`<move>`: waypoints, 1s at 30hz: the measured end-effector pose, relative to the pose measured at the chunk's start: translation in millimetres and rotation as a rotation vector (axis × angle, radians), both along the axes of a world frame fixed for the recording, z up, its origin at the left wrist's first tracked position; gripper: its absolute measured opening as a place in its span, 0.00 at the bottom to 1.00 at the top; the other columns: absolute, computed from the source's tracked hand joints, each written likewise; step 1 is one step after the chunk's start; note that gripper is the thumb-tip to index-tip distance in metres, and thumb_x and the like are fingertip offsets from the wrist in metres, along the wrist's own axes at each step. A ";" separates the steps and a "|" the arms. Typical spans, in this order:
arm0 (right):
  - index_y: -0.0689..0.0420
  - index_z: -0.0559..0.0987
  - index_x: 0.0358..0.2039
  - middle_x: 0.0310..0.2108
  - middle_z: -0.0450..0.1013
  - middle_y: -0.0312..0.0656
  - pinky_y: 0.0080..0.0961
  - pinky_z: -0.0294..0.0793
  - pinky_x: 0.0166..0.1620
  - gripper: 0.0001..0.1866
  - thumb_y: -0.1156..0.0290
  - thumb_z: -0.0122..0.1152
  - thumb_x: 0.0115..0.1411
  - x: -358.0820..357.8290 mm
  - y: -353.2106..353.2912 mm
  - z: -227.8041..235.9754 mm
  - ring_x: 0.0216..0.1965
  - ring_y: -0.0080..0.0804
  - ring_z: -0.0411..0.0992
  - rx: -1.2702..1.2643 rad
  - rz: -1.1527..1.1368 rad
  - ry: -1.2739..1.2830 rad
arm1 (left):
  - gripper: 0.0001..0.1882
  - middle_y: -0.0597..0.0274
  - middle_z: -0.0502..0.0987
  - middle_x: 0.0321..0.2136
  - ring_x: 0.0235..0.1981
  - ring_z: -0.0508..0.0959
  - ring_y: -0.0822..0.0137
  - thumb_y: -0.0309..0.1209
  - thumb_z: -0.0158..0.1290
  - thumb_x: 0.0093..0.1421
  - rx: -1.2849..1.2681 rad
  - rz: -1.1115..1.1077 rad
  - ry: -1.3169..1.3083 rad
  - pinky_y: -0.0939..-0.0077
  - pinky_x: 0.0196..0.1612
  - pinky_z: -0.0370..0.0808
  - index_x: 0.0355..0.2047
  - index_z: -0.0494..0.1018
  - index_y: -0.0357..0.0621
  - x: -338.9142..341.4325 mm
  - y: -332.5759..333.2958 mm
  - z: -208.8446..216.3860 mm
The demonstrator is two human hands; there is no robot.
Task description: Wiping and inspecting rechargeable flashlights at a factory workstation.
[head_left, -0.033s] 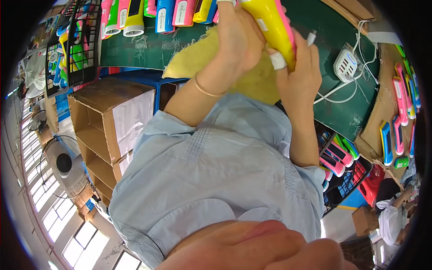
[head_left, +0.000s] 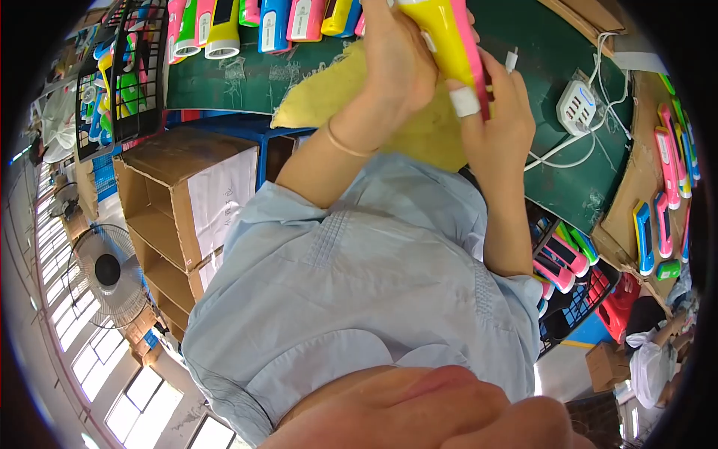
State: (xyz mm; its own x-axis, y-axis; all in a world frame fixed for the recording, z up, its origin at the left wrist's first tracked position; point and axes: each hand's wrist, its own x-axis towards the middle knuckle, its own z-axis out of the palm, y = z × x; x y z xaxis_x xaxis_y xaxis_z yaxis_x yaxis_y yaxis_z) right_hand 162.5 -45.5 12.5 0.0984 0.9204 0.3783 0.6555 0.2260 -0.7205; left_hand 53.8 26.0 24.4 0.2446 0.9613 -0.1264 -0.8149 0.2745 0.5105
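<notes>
A yellow and pink flashlight [head_left: 446, 39] is held between my two hands above a yellow cloth [head_left: 426, 138] on the green table. Its upper end runs out of the picture. My left hand [head_left: 404, 63] is closed round its left side, the fingers partly hidden behind it. With white tape round the thumb, my right hand [head_left: 502, 105] grips the lower end. A small white cable plug [head_left: 511, 59] sticks up by the right index finger. A white cable passes behind my right wrist, toward a white multi-port charger [head_left: 577, 107].
Several coloured flashlights [head_left: 305, 21] line the table's far left. A black wire basket [head_left: 138, 82] with more stands at the left, above cardboard shelves [head_left: 158, 202]. At the right are a cardboard tray [head_left: 624, 172] and another basket [head_left: 568, 318], both with flashlights. A fan [head_left: 106, 271] stands far left.
The flashlight has turned slightly in my hands, its lower end showing more of the pink side. The plug by my right fingers has shifted a little up and left.
</notes>
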 end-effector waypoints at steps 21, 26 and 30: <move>0.57 0.63 0.55 0.42 0.70 0.42 0.34 0.71 0.43 0.24 0.63 0.53 0.60 337.6 -9.1 16.6 0.41 0.34 0.70 0.065 -0.387 0.985 | 0.17 0.41 0.76 0.30 0.35 0.77 0.47 0.34 0.50 0.50 0.506 0.642 1.911 0.60 0.38 0.73 0.36 0.71 0.32 -170.1 318.5 -13.5; 0.68 0.71 0.45 0.38 0.72 0.45 0.27 0.72 0.42 0.19 0.69 0.57 0.57 385.9 9.2 24.1 0.38 0.35 0.72 0.244 -0.968 0.641 | 0.28 0.39 0.75 0.33 0.36 0.76 0.47 0.38 0.52 0.52 0.238 0.328 1.643 0.61 0.39 0.71 0.55 0.63 0.51 -114.2 361.4 4.9; 0.74 0.68 0.45 0.43 0.69 0.53 0.28 0.74 0.43 0.21 0.71 0.52 0.56 399.5 32.4 19.2 0.38 0.37 0.71 0.076 -0.928 0.299 | 0.30 0.39 0.74 0.33 0.36 0.76 0.49 0.36 0.53 0.52 0.119 0.479 1.315 0.60 0.38 0.71 0.56 0.60 0.58 -128.9 379.5 -17.2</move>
State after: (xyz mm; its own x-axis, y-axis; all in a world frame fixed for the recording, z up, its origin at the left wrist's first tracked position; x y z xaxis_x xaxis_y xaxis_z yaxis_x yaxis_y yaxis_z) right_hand 562.0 -13.1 31.6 0.8730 0.4028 0.2751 0.3890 -0.2346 -0.8909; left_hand -75.1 405.5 7.2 -0.3375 0.9376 0.0833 0.2695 0.0114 0.9629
